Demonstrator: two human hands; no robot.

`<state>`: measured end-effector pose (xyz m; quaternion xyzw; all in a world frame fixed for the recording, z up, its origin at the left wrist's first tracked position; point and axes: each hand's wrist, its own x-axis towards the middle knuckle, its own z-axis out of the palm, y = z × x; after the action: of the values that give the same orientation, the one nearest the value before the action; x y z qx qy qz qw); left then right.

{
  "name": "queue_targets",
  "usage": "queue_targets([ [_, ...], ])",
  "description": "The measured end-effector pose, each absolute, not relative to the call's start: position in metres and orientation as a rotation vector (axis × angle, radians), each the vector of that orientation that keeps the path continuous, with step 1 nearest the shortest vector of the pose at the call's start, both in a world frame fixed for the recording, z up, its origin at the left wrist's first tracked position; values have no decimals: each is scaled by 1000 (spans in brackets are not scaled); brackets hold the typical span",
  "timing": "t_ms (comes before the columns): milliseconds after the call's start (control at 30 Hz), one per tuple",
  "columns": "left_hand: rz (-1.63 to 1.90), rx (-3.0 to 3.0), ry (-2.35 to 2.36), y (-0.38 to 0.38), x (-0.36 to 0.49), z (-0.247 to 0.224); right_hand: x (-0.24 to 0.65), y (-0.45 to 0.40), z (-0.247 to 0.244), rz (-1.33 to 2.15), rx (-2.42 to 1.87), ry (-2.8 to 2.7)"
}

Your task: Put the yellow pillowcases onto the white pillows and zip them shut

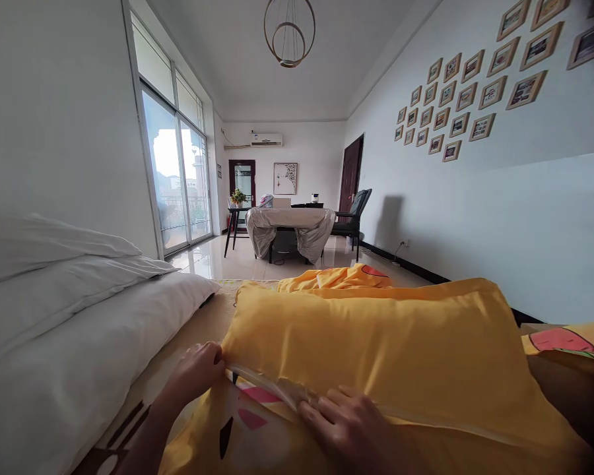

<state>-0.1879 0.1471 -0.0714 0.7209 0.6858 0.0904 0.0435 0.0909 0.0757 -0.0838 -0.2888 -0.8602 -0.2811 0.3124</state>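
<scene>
A yellow pillowcase (376,336) lies across the bed in front of me, with a plump, filled-looking shape. Along its near side runs a pale seam or opening edge (262,379). My left hand (200,366) is closed, pinching the pillowcase at the left end of this edge. Further right, my right hand (346,419) has its fingers curled on the same edge, gripping the cloth; its fingertips are partly hidden. Below the edge, a yellow printed cloth part (247,429) shows pink and black shapes.
White pillows (113,323) are stacked on the left. More yellow cloth (336,277) lies behind the pillowcase, and a printed piece (569,340) is at the right. Beyond the bed stand a covered table (292,218) and a dark chair (354,214).
</scene>
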Motion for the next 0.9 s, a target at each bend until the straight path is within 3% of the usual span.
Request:
queue_targets([
  [600, 204, 2234, 2215, 137, -175, -61, 89, 75, -83, -750, -788, -2299],
  [767, 394, 2363, 2017, 129, -184, -55, 92, 75, -82, -738, -818, -2233],
  [900, 489, 2570, 1491, 111, -187, -46, 89, 74, -80, -741, -812, -2190],
])
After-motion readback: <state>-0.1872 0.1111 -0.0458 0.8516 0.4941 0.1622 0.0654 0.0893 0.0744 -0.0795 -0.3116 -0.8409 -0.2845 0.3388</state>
